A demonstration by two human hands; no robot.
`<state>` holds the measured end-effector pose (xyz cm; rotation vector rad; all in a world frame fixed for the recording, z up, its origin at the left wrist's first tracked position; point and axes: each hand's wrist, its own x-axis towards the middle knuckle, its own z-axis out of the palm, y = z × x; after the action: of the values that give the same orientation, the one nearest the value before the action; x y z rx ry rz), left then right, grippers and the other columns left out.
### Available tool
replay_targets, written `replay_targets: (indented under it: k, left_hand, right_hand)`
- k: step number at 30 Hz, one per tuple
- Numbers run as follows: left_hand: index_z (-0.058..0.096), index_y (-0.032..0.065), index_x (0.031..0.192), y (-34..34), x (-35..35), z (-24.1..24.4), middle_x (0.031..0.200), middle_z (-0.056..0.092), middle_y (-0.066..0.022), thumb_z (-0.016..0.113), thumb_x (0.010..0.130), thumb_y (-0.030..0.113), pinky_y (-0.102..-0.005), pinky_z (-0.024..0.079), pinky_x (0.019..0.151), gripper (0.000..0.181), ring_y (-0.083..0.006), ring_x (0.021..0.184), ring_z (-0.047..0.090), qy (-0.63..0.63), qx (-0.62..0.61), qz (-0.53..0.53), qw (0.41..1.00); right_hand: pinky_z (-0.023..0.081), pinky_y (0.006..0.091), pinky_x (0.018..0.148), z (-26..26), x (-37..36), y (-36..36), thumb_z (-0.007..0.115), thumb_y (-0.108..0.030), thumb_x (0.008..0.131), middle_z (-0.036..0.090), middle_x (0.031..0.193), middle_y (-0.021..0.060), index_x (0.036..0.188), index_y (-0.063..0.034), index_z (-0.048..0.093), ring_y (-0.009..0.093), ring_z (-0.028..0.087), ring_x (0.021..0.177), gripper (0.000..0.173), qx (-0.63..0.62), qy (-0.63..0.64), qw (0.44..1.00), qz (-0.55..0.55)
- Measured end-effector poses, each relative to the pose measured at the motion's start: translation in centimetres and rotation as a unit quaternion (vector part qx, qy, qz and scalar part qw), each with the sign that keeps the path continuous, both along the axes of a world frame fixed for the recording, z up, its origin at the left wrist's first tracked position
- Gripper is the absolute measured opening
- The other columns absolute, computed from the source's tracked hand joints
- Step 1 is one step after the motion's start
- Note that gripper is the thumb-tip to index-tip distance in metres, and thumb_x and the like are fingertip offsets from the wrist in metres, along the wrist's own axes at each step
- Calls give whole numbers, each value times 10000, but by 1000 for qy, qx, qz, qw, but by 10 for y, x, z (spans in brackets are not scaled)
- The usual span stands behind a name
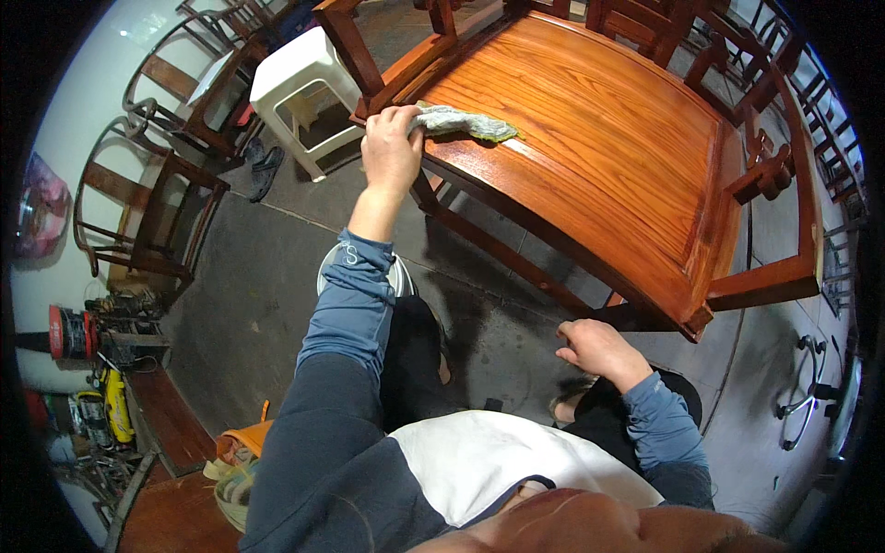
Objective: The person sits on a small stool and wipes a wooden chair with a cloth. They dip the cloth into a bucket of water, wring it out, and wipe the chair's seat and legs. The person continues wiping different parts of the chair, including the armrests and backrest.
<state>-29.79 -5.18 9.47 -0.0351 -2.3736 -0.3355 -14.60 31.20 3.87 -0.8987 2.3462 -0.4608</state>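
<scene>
My left hand (393,148) grips one end of a grey-green cloth (467,124) at the left front corner of a wooden bench seat (574,131). The cloth lies bunched along the seat's front rail, its free end reaching onto the panel. Glossy reddish-brown wood with strong grain makes up the seat, and light glints off the rail beside the cloth. Above my right knee hangs my right hand (601,349), with loosely bent fingers and nothing visible in them. It is apart from the bench, below its front edge; its palm is turned away from view.
A white plastic stool (304,90) stands left of the bench's armrest (352,52). Wooden armchairs (138,200) line the left wall, with dark clogs (264,169) on the floor nearby. Tools and a red cable reel (72,332) sit lower left. A metal caster base (802,394) is at right.
</scene>
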Motion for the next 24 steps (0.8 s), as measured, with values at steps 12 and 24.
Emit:
replay_targets:
  k: [12,24]
  left_hand:
    - [620,91,979,142,68,7,1018,611,-91,709,718,70,-441,463,831,277,-324,978,573,-23,18,-310,950]
    - [671,95,1073,22,4,8,1054,682,-81,687,798,109,-400,514,852,275,-295,995,612,-34,-17,-49,998]
  right_hand:
    - [509,465,765,-8,-1,-3,696,-253,827,645,879,203,909,-4,593,393,623,894,281,13,0,1000,17]
    - [505,465,751,-8,2,9,711,-248,815,642,869,200,904,1,589,394,622,880,291,-9,19,1000,12]
